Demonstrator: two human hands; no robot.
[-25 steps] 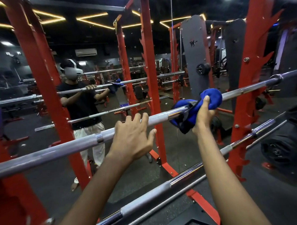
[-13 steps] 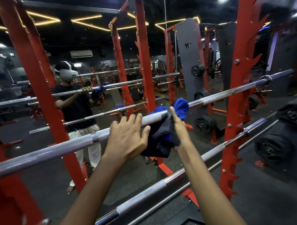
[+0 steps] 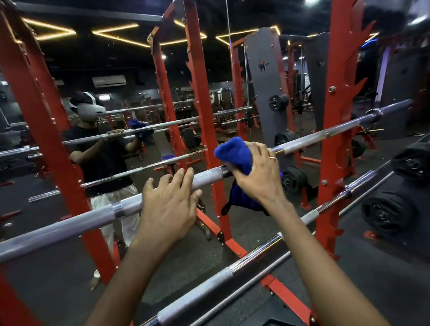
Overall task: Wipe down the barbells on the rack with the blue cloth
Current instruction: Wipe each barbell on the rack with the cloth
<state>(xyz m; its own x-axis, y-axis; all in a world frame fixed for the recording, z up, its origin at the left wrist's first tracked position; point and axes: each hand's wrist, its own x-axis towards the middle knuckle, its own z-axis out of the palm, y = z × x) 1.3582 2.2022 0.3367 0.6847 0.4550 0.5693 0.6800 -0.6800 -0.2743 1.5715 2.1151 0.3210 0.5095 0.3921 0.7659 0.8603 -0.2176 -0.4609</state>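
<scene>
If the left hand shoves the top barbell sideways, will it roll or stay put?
The top barbell is round and smooth, so it would probably roll. It looks heavy, spanning both red uprights, so likely slowly. The left hand, resting on it, should steady it.

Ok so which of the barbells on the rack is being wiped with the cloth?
The upper barbell: the right hand wraps the blue cloth round it and the left hand rests on it. The lower barbell is untouched.

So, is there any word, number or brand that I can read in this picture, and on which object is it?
No text can be read.
Grey upright panel: a small dark logo, too small to read.
Weight plates: any markings are blurred.
Upper barbell and blue cloth: no lettering shows.
</scene>
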